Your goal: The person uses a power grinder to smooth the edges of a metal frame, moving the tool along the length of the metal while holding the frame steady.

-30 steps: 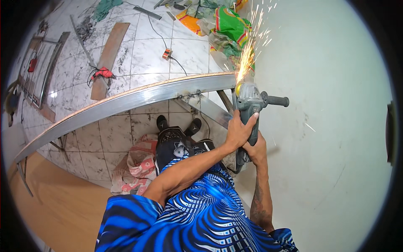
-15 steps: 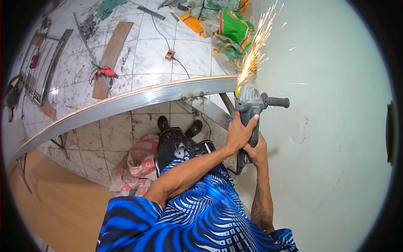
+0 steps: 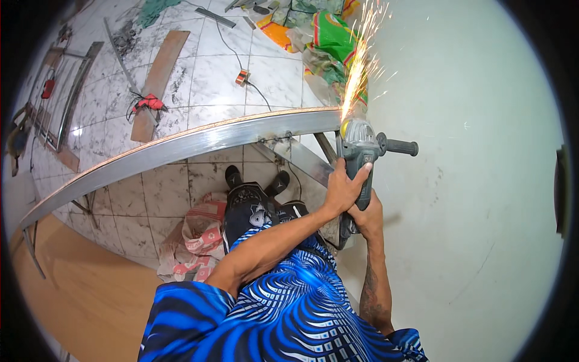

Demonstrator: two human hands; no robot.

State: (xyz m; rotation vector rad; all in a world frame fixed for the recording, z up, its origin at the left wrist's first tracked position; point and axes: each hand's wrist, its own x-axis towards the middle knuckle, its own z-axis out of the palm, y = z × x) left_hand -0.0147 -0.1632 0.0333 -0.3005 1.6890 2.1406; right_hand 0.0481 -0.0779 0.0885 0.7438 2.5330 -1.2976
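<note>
Sparks (image 3: 357, 75) Leap Up Between Twelve and One

With the person's straight ahead as twelve, I see the angle grinder (image 3: 360, 154) at one o'clock, its head at the right-hand end of a long metal beam (image 3: 199, 140). Only a sliver of its yellow disc (image 3: 344, 130) shows; bright glare covers its working edge, so I cannot tell how deep it sits. The left hand (image 3: 342, 190) is wrapped around the grinder's body, thumb laid along the top, the other fingertips partly lost around the casing. Just behind it, the right hand (image 3: 370, 216) clasps the rear grip; the left hand and the tool mask most of its fingers. A side handle (image 3: 401, 146) points toward three o'clock, before a pale wall (image 3: 476, 199).

The beam runs round to half past nine, near the dark edge of my view. At eleven, a red tool (image 3: 149, 102) lies on a brown strip (image 3: 166, 60), too small to identify. Sparks cover part of a green bag (image 3: 332, 39). A crumpled sack (image 3: 199, 232) sits at ten, partly behind the person's leg. Between two and three, a dark shape (image 3: 560, 193) is cut off.
</note>
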